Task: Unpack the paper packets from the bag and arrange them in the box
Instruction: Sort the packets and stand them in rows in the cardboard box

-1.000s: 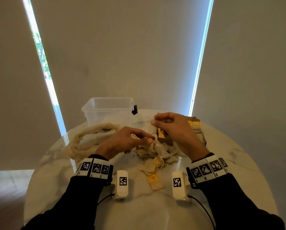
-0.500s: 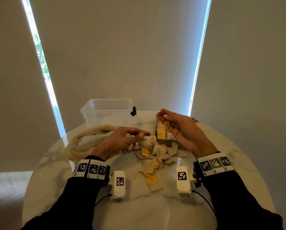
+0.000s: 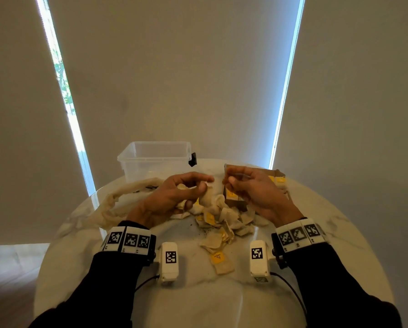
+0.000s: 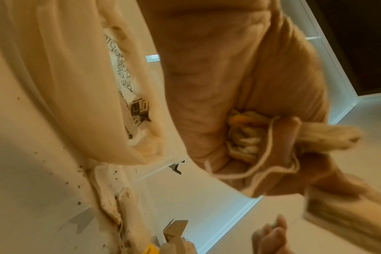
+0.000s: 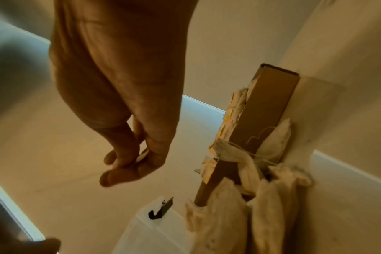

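On the round table (image 3: 340,245) you've got plenty left: loose paper packets (image 3: 224,223) lie heaped between your wrists, beside the limp cloth bag (image 3: 117,200), which looks emptied. Your left hand (image 3: 174,197) is curled around a small bunch of packets, string looping over the fingers (image 4: 292,130). Your right hand (image 3: 255,190) pinches something thin and pale between thumb and fingertips, right at the cardboard box (image 3: 236,202). That box already holds some packets, yellow tags showing. I'd call it partway — most of the heap is not yet boxed. Behind the heap stands a clear plastic tub (image 3: 155,159).
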The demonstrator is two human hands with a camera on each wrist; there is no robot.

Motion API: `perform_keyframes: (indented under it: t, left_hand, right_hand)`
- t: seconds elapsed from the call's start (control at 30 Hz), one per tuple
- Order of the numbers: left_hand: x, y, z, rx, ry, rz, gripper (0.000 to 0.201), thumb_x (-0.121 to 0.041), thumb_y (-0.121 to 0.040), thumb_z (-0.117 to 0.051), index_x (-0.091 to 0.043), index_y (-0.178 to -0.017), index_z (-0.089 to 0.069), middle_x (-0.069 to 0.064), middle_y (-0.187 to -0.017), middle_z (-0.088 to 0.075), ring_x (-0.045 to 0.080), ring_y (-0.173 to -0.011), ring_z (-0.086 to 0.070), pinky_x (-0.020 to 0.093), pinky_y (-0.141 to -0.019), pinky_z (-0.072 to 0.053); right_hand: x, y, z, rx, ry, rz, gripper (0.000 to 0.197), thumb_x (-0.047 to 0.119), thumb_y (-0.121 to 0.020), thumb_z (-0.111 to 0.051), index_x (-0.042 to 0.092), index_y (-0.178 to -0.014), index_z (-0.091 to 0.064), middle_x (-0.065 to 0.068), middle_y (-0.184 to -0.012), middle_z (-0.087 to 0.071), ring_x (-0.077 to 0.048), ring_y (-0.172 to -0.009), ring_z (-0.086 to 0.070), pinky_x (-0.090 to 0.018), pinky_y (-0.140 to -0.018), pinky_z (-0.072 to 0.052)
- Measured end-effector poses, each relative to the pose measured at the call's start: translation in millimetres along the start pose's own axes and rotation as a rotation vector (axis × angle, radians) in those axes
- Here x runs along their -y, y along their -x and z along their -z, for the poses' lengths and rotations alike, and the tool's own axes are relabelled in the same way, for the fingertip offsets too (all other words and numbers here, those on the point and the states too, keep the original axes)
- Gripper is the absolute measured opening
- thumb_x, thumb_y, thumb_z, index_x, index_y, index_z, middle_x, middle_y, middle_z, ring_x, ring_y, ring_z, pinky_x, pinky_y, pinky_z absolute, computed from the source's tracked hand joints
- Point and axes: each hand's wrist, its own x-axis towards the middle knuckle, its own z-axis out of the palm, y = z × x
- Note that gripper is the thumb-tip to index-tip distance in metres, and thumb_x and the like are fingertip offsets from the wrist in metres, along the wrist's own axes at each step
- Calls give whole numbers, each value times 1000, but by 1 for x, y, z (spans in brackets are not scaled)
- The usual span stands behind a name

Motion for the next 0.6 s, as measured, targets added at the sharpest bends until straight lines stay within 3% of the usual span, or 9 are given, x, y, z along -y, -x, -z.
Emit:
perform_keyframes:
  t: [0.07,0.13,0.23,0.33,0.4,0.53,0.6]
  left_hand:
    - [0,-2,2,-63,63,-39,35,-17,-98,-66,-15,-132,-71,-2,-84,-66,6,-54,-51,14,-46,-44]
    - [2,-5,4,-148,37,-52,34,-17,-101,-66,-18,-135,-72,0,-82,-66,9,-56,-48,16,-44,-41]
    - [5,-7,7,-310,-21,-39,30,-21,-100,-71,-23,-129,-77,0,-79,-68,11,-58,-45,19,-42,-35]
    - [7,-8,7,-420,-84,-17,23,-27,-97,-76,-31,-120,-81,14,-102,-75,12,-59,-46,23,-43,-35]
    - [10,-8,7,-464,-180,0,19,-30,-97,-76,-36,-114,-83,9,-109,-78,13,-59,-48,24,-46,-38]
    - [11,-6,4,-376,-339,48,21,-23,-101,-68,-35,-110,-82,0,-97,-80,14,-62,-54,25,-47,-41]
    - [8,-5,-1,-288,-388,89,23,-18,-102,-66,-30,-109,-83,-3,-95,-81,7,-67,-65,18,-52,-49]
  right_hand:
    - [-4,4,-7,57,149,-58,27,-3,-100,-65,7,-124,-71,-14,-111,-81,-27,-109,-77,-38,-92,-63]
    - [-6,7,-15,76,196,-84,25,-5,-98,-69,2,-122,-70,-17,-109,-81,-26,-104,-79,-30,-84,-65]
    - [-8,12,-24,87,270,-87,26,-1,-93,-76,-1,-119,-71,-17,-106,-81,-28,-100,-80,-38,-90,-66]
    - [-5,16,-26,91,444,27,23,9,-90,-83,4,-112,-76,-11,-97,-83,-26,-92,-81,-45,-92,-65]
    - [1,21,-28,105,521,106,20,13,-90,-85,9,-109,-80,-8,-94,-83,-25,-90,-81,-43,-90,-66]
    - [18,31,-28,161,666,214,14,22,-95,-80,24,-109,-82,4,-96,-83,-12,-88,-80,-30,-78,-63]
    - [25,33,-23,117,665,269,14,20,-97,-78,28,-108,-82,8,-97,-82,-9,-92,-78,-34,-80,-63]
